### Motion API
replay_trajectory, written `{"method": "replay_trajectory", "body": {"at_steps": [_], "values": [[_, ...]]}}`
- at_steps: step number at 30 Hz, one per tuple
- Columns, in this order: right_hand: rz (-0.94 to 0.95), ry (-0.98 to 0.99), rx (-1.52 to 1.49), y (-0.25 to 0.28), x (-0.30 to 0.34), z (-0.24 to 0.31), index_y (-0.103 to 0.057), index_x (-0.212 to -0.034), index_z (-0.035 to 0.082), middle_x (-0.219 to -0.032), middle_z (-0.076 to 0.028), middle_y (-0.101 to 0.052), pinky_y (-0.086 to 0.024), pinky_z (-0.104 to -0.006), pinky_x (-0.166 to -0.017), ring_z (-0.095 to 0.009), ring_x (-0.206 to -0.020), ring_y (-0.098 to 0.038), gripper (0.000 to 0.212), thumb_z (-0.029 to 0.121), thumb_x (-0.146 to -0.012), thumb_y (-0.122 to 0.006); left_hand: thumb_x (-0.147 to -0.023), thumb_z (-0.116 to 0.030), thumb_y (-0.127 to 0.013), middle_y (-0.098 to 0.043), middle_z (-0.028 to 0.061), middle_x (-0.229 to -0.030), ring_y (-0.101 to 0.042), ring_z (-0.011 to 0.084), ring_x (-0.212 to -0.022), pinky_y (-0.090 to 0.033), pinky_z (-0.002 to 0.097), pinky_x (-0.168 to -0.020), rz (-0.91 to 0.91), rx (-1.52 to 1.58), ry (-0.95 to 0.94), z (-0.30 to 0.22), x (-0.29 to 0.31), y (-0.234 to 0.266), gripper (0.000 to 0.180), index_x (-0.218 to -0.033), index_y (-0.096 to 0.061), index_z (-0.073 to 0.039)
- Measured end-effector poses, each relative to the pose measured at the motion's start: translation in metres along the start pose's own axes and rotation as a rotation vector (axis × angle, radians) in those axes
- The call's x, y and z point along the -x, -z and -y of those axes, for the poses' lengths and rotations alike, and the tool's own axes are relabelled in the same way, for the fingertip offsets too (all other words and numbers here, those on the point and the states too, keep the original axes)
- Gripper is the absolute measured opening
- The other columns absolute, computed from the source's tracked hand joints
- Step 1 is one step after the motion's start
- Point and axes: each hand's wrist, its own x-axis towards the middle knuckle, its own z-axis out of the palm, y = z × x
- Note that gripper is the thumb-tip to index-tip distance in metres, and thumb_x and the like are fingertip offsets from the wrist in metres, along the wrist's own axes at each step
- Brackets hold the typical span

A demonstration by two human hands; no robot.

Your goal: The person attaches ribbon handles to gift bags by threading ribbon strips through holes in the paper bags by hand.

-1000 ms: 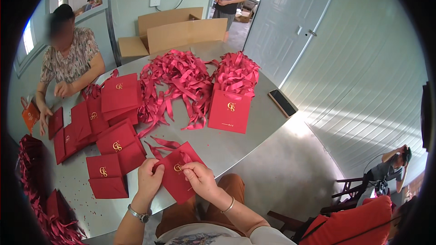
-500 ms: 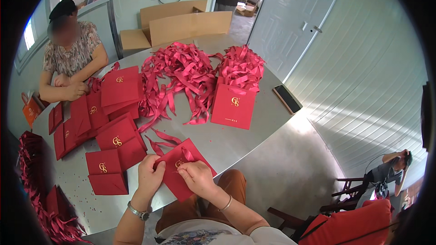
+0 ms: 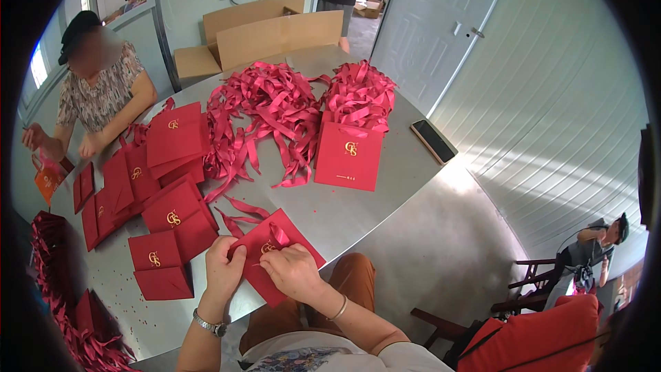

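A red paper gift bag (image 3: 257,281) with a gold emblem lies tilted at the table's near edge. My left hand (image 3: 224,270) grips its left edge, thumb on top. Over its front, my right hand (image 3: 295,271) is closed in a pinch at the emblem; what lies between those fingertips, perhaps a ribbon end, is too small to make out. A short pink-red ribbon (image 3: 278,234) shows on the bag just above my right fingers. More ribbon (image 3: 242,208) trails from its upper left onto the table.
Several red bags (image 3: 160,267) lie to the left. Large ribbon heaps (image 3: 268,96) cover the far middle, with another bag (image 3: 350,157) and a phone (image 3: 434,142) to their right. A person (image 3: 103,89) sits far left. Behind the table stands a cardboard box (image 3: 279,38); a red chair (image 3: 530,337) is lower right.
My hands stay on the bag, the right one still pinched at its front. The seated person's hand has moved from the table out toward an orange bag at the left. The view has shifted slightly.
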Motion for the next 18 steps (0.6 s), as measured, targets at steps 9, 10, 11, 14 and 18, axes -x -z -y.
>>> {"method": "replay_trajectory", "body": {"at_steps": [9,10,11,14,18], "values": [[0.001,0.001,0.036,-0.0014,0.001,-0.0003,-0.061,-0.081,0.007,-0.065,-0.006,-0.061,-0.045,-0.0345,-0.062,-0.023,-0.06,-0.061,0.014,0.012,-0.076,-0.073,-0.079,-0.003,-0.064,-0.06,0.014,-0.082,-0.059,0.0266,-0.073,-0.047,0.0336,-0.068,-0.002,0.008,0.011,-0.0025,-0.0003,-0.0001,0.011,-0.087,-0.06,0.003],[0.01,0.001,0.039,-0.0016,0.0009,-0.0002,-0.061,-0.081,0.007,-0.065,-0.006,-0.061,-0.045,-0.0346,-0.062,-0.023,-0.06,-0.061,0.014,0.012,-0.076,-0.072,-0.079,-0.003,-0.064,-0.06,0.014,-0.082,-0.059,0.0265,-0.073,-0.047,0.0336,-0.068,-0.002,0.013,0.014,-0.0022,-0.0003,0.0,0.011,-0.088,-0.06,0.003],[0.018,0.0,0.045,-0.0013,0.0007,-0.0003,-0.061,-0.081,0.008,-0.065,-0.006,-0.061,-0.045,-0.0346,-0.062,-0.023,-0.06,-0.061,0.013,0.012,-0.076,-0.072,-0.079,-0.003,-0.064,-0.06,0.014,-0.082,-0.059,0.0264,-0.073,-0.047,0.0336,-0.068,-0.002,0.02,0.015,-0.0023,-0.0007,-0.0002,0.011,-0.088,-0.06,0.003],[0.018,-0.005,0.05,-0.0019,0.0019,-0.0007,-0.061,-0.08,0.008,-0.065,-0.006,-0.061,-0.045,-0.0348,-0.062,-0.023,-0.061,-0.061,0.013,0.012,-0.076,-0.072,-0.079,-0.003,-0.064,-0.06,0.0139,-0.082,-0.059,0.0263,-0.074,-0.047,0.0336,-0.068,-0.005,0.006,0.012,-0.0031,-0.0003,0.0,0.011,-0.088,-0.06,0.003],[0.012,-0.002,0.05,-0.0016,0.0018,-0.0002,-0.061,-0.08,0.007,-0.065,-0.006,-0.061,-0.045,-0.0349,-0.062,-0.023,-0.06,-0.061,0.013,0.013,-0.076,-0.072,-0.079,-0.003,-0.064,-0.06,0.014,-0.082,-0.059,0.0264,-0.074,-0.047,0.0336,-0.069,0.0,0.024,0.023,-0.0045,-0.0001,0.0004,0.011,-0.088,-0.06,0.003]]}}
